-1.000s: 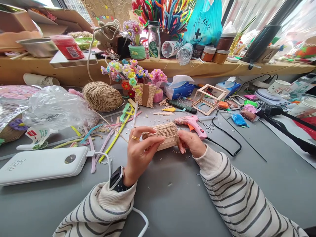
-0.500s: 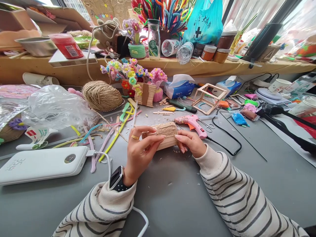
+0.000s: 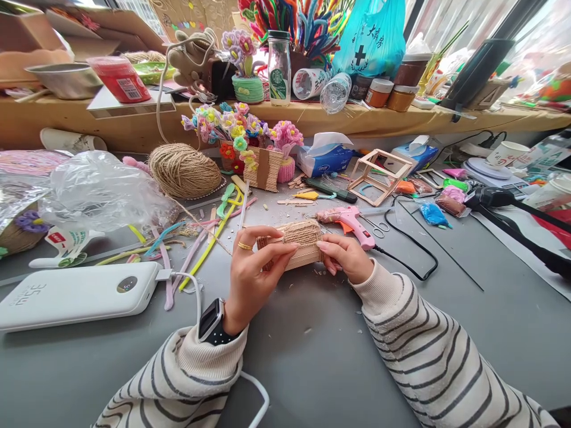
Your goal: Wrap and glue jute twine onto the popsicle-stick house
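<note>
A small wooden-stick box [image 3: 304,257] wrapped partly in jute twine sits between both hands just above the grey table [image 3: 312,356]. My left hand [image 3: 252,276], wearing a gold ring and a smartwatch, grips its left end with fingers curled round it. My right hand [image 3: 343,255] pinches its right end. A strand of twine runs from the box back to the large twine ball [image 3: 184,171] at the left rear. A pink glue gun [image 3: 348,221] lies just behind the box.
A white power bank [image 3: 78,295] with its cable lies at the left. Pipe cleaners [image 3: 209,235], a plastic bag [image 3: 100,190], a stick frame [image 3: 377,175], scissors [image 3: 377,229], a black cord [image 3: 410,255] and pipe-cleaner flowers [image 3: 241,134] crowd the back. A cluttered shelf [image 3: 312,116] runs behind.
The view has shifted slightly; both hands keep the same hold on the twine-wrapped box, with only slight finger movement.
</note>
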`<state>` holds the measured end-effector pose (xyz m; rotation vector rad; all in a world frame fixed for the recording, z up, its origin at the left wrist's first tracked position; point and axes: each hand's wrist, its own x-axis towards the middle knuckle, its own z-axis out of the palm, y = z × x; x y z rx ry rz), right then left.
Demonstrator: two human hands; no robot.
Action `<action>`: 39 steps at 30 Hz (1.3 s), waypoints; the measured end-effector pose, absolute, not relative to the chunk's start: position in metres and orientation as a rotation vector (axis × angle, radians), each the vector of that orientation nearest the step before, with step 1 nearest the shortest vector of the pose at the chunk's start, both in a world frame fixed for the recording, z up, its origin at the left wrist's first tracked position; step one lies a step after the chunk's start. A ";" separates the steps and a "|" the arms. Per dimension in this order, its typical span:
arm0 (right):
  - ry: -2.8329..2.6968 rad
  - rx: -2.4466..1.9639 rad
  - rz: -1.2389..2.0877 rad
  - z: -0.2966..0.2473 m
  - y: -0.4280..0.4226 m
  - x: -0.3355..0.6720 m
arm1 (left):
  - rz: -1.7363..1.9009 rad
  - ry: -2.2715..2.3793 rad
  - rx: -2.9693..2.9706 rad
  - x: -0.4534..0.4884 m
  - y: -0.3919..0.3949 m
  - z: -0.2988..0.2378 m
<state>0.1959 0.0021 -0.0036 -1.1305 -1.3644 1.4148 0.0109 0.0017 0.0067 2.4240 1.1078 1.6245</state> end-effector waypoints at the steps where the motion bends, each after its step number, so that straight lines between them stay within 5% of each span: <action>1: -1.367 -1.127 1.410 -0.004 0.002 0.196 | 1.620 1.110 2.425 0.011 0.002 0.007; 39: -1.379 -1.124 1.360 -0.003 0.000 0.194 | 1.587 1.132 2.424 0.012 0.001 0.006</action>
